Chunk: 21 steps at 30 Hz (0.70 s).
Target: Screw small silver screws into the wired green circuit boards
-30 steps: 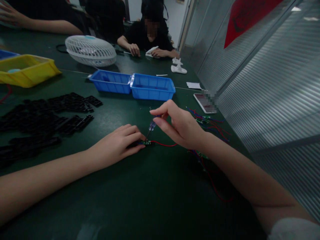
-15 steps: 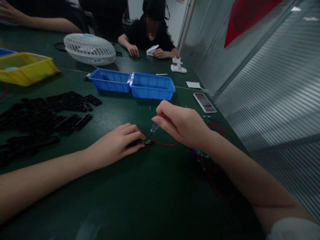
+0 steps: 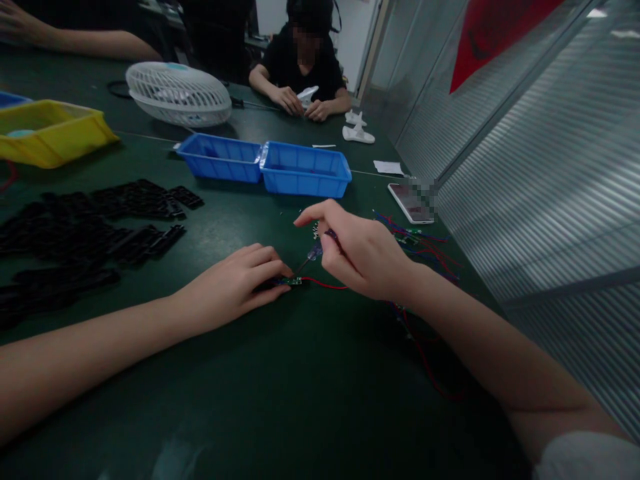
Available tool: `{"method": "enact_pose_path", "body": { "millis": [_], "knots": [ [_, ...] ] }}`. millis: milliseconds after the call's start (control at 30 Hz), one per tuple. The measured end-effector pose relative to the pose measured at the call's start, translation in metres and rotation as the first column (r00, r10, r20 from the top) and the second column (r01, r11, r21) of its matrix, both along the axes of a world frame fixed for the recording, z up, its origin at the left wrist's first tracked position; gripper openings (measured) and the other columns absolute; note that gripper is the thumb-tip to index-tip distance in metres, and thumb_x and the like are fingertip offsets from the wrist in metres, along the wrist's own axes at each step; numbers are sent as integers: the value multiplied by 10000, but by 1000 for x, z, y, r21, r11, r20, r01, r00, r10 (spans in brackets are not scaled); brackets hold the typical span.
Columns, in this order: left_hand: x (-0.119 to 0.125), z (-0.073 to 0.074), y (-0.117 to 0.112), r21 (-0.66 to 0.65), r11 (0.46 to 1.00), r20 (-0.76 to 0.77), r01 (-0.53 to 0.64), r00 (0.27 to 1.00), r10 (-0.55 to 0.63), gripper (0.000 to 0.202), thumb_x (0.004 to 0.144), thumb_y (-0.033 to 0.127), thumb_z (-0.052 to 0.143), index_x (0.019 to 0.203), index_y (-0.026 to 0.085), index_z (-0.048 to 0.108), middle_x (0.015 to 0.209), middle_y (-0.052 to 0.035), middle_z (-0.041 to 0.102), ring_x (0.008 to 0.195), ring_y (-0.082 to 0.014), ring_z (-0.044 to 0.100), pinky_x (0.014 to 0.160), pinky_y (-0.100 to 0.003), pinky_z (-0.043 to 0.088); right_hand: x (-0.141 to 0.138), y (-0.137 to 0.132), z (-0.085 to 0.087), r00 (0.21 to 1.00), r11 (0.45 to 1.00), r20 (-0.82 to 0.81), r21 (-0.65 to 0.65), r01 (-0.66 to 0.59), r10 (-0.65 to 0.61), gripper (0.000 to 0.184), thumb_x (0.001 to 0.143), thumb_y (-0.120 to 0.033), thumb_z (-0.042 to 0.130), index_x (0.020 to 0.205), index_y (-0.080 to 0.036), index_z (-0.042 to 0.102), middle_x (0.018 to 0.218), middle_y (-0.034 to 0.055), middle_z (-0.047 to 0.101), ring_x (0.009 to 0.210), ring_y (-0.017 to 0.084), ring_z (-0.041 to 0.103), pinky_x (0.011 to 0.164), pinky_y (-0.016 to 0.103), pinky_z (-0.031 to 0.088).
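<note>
My left hand (image 3: 239,282) lies on the dark green table (image 3: 280,400), fingers curled and pressing down a small green circuit board (image 3: 293,281) with a red wire (image 3: 325,285) trailing to the right. My right hand (image 3: 360,253) grips a small screwdriver (image 3: 314,252) with a clear purple handle; its tip points down at the board, and the index finger sticks out to the left.
Black plastic parts (image 3: 85,233) are spread at left. Two blue bins (image 3: 265,167) stand behind my hands, a yellow bin (image 3: 45,133) and a white fan (image 3: 177,93) farther back. A phone (image 3: 411,203) and loose wired boards (image 3: 420,243) lie at right. A person (image 3: 300,73) works across the table.
My right hand has lowered and tilted the screwdriver, and its index finger has stretched out to the left. My left hand stays on the board.
</note>
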<state>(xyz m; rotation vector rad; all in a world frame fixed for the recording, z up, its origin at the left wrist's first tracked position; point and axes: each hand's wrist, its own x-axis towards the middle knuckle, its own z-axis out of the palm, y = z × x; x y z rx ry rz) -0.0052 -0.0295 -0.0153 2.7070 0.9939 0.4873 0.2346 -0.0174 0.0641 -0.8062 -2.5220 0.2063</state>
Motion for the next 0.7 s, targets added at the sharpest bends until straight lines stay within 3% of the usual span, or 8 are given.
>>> {"method": "enact_pose_path", "body": {
  "millis": [133,367,567,700],
  "knots": [
    [0,-1,0,6,1000,-7,-7,1000,7,226,968,383,503,1107,229,591,1005,-39,563,935,-201,529,814,-344,431,0,3,-7,990,1000,-140,8,-14,15,207,965,-230,436,1145,-128,448,894,18,623,662,91,575,589,230,416],
    [-1,-3,1,25,1000,3,0,1000,0,223,968,387,498,1094,229,593,997,-48,569,935,-208,521,817,-346,435,1,6,-3,952,990,-274,6,-142,138,157,992,-246,466,1073,-148,558,947,14,649,798,73,625,692,202,475],
    [-1,-4,1,24,1000,-4,-9,1000,9,240,965,392,498,1107,230,602,1009,-51,573,933,-207,526,811,-343,439,2,10,5,950,986,-269,98,-137,159,146,973,-208,508,1017,-139,629,961,27,658,827,84,589,715,216,467],
    [0,-2,0,23,1000,-6,-13,1000,13,241,962,394,502,1097,227,611,1006,-47,577,935,-207,531,815,-345,437,3,12,5,957,990,-259,97,-105,127,156,969,-263,526,979,-135,615,903,15,645,766,78,558,674,211,424]
  ]
}}
